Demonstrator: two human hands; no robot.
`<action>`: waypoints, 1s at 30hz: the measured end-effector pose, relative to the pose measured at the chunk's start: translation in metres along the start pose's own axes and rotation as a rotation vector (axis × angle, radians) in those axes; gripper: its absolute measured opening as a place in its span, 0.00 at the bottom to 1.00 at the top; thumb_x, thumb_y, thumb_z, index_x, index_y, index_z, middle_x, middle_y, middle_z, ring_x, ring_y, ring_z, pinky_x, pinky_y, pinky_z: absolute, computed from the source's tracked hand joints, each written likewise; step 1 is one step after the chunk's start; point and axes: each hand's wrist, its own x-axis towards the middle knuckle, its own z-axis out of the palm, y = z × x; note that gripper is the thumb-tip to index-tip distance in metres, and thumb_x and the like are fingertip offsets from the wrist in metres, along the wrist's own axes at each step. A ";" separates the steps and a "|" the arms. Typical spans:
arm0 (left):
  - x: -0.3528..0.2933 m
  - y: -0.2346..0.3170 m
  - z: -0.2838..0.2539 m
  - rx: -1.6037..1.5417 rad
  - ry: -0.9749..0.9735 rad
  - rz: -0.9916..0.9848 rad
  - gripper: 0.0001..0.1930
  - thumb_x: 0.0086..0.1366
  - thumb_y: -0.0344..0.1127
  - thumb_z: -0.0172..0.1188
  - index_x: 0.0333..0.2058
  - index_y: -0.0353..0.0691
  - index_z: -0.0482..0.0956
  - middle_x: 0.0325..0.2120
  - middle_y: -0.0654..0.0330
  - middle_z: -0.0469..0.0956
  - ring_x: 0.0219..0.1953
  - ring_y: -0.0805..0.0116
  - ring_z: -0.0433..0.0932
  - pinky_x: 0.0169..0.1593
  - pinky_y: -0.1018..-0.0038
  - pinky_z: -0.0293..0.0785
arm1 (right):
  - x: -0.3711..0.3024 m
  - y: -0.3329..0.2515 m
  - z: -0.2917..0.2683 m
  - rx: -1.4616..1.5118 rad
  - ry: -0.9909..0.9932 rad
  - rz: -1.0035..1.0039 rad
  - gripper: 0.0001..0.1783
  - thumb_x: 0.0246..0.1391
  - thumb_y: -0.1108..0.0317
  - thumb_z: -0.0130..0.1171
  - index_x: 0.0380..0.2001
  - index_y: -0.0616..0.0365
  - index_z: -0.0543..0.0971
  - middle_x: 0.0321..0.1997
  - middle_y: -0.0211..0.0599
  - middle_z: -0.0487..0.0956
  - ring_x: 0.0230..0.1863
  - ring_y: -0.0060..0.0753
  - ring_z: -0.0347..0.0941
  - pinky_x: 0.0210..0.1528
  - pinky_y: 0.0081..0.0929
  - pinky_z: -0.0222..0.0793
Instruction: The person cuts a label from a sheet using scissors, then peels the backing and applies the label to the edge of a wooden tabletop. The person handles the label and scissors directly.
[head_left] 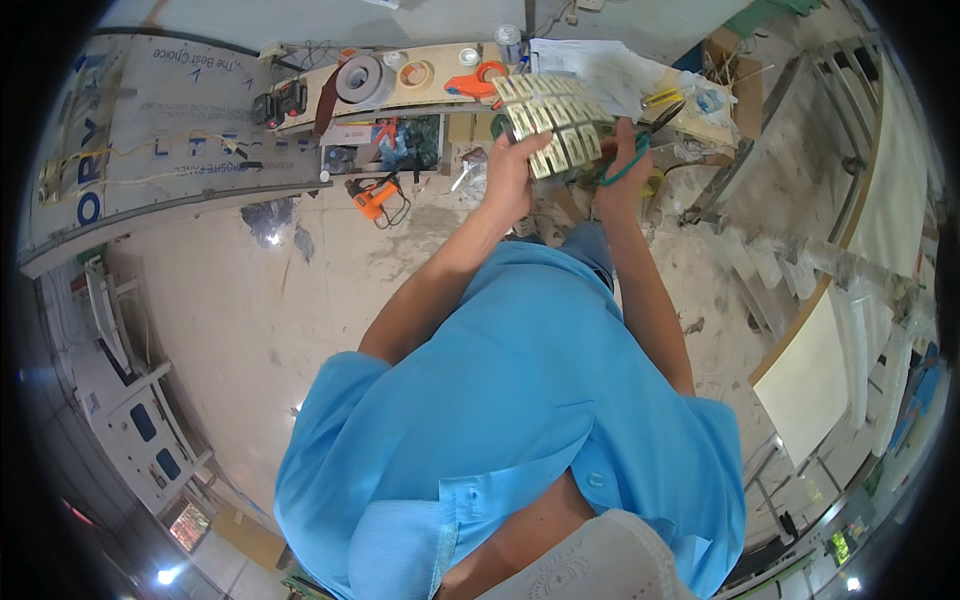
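My left hand (512, 175) grips the lower left edge of a bendy sheet of small cream rectangular pieces (555, 125) set in rows, with the thumb lying over its front. The sheet is held up and tilted in front of the bench. At the sheet's right side, my right hand (622, 180) is closed on green-handled scissors (640, 158), a loop passing round the fingers. Where their blades lie I cannot make out for certain.
On the bench (325, 95) stand a wide grey roll (362, 80), a tape roll (415, 74), an orange-handled tool (472, 85), a can (508, 42) and papers (590, 68). An orange power tool (372, 200) lies on the floor. White panels (800, 375) lean at the right.
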 end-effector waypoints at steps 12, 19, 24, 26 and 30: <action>0.018 0.085 0.012 0.108 -0.179 0.149 0.13 0.71 0.31 0.55 0.51 0.33 0.73 0.43 0.53 0.82 0.43 0.64 0.84 0.48 0.67 0.83 | -0.057 -0.061 -0.041 -0.543 -0.739 0.194 0.31 0.68 0.41 0.46 0.41 0.62 0.79 0.26 0.27 0.71 0.28 0.20 0.65 0.31 0.21 0.62; 0.013 0.076 0.012 0.100 -0.193 0.131 0.14 0.70 0.34 0.59 0.51 0.37 0.74 0.42 0.57 0.82 0.38 0.67 0.84 0.42 0.68 0.84 | -0.070 -0.063 -0.026 -0.567 -0.761 0.226 0.36 0.68 0.36 0.42 0.41 0.63 0.78 0.27 0.28 0.70 0.27 0.21 0.64 0.31 0.21 0.61; 0.009 0.070 0.013 0.133 -0.169 0.120 0.13 0.69 0.35 0.61 0.49 0.37 0.76 0.40 0.59 0.82 0.39 0.71 0.83 0.41 0.71 0.82 | -0.061 -0.066 -0.024 -0.597 -0.761 0.167 0.38 0.67 0.34 0.41 0.42 0.65 0.78 0.28 0.28 0.70 0.28 0.21 0.64 0.31 0.22 0.61; 0.008 0.067 0.013 0.138 -0.152 0.127 0.13 0.69 0.36 0.62 0.49 0.39 0.77 0.41 0.61 0.82 0.41 0.73 0.81 0.42 0.73 0.80 | -0.060 -0.068 -0.022 -0.608 -0.780 0.156 0.38 0.67 0.34 0.42 0.42 0.65 0.78 0.28 0.28 0.70 0.29 0.20 0.64 0.31 0.22 0.60; 0.005 0.060 0.010 0.150 -0.174 0.167 0.14 0.69 0.38 0.61 0.51 0.40 0.78 0.45 0.63 0.82 0.45 0.75 0.79 0.49 0.74 0.75 | -0.063 -0.069 -0.020 -0.617 -0.782 0.154 0.38 0.67 0.34 0.43 0.43 0.66 0.78 0.28 0.28 0.69 0.29 0.20 0.64 0.32 0.21 0.60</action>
